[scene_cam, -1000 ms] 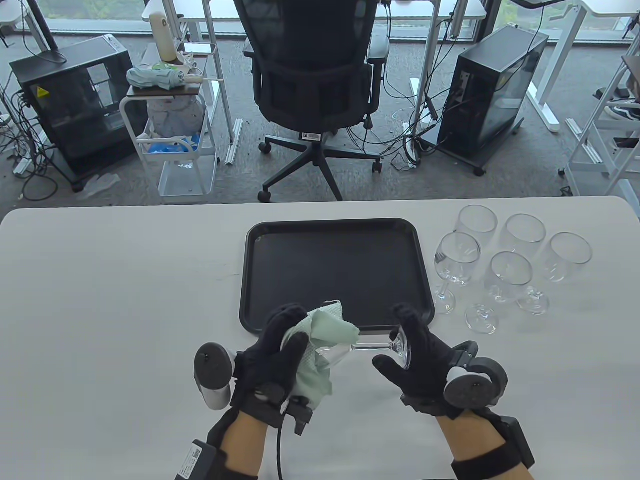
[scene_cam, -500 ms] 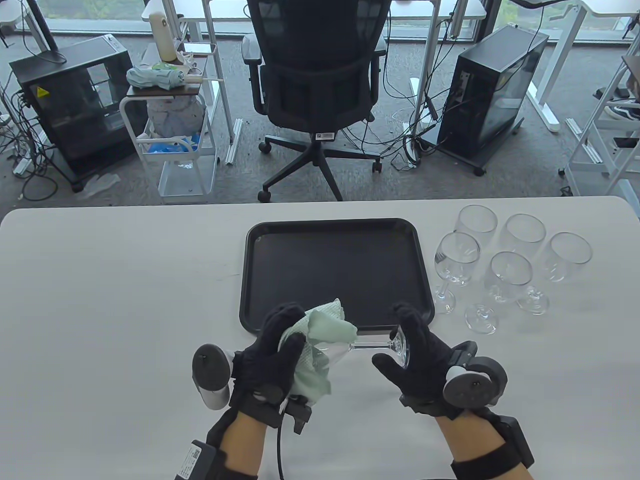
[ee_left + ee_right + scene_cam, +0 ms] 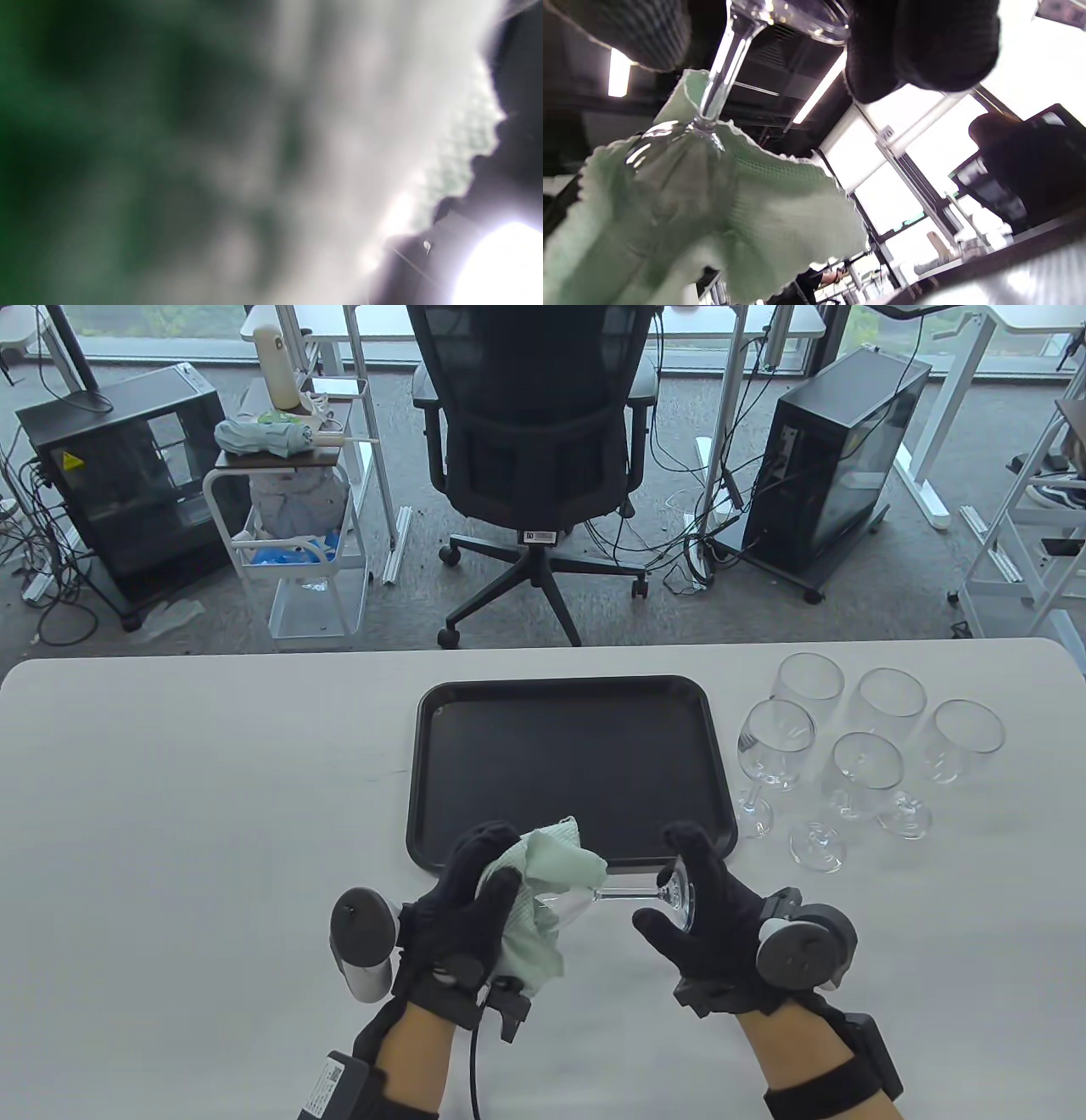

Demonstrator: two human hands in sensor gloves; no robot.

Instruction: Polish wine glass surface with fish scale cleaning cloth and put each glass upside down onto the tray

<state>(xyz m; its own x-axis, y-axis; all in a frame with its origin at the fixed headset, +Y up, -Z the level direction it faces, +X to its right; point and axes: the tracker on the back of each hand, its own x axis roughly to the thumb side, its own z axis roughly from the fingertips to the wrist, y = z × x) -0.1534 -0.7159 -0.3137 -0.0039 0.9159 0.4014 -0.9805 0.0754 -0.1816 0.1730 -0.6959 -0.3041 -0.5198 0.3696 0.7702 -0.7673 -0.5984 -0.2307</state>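
Note:
A wine glass [image 3: 624, 893] lies sideways in the air in front of the black tray [image 3: 441, 780], its stem level. My left hand [image 3: 479, 899] wraps the pale green cloth [image 3: 543, 899] round the bowl. My right hand [image 3: 691, 899] pinches the foot [image 3: 680, 897] between thumb and fingers. The right wrist view shows the stem [image 3: 721, 63] running into the cloth [image 3: 712, 220], with gloved fingertips [image 3: 920, 46] on the foot. In the left wrist view only blurred cloth [image 3: 458, 165] fills the frame. The tray holds nothing.
Several upright wine glasses [image 3: 865, 763] stand in a cluster on the white table [image 3: 170, 831], right of the tray. An office chair [image 3: 534, 449] stands beyond the table's far edge.
The right wrist has turned slightly, its tracker shifting a little. The cloth's folds on the bowl have shifted a little. The chair behind the table has swivelled.

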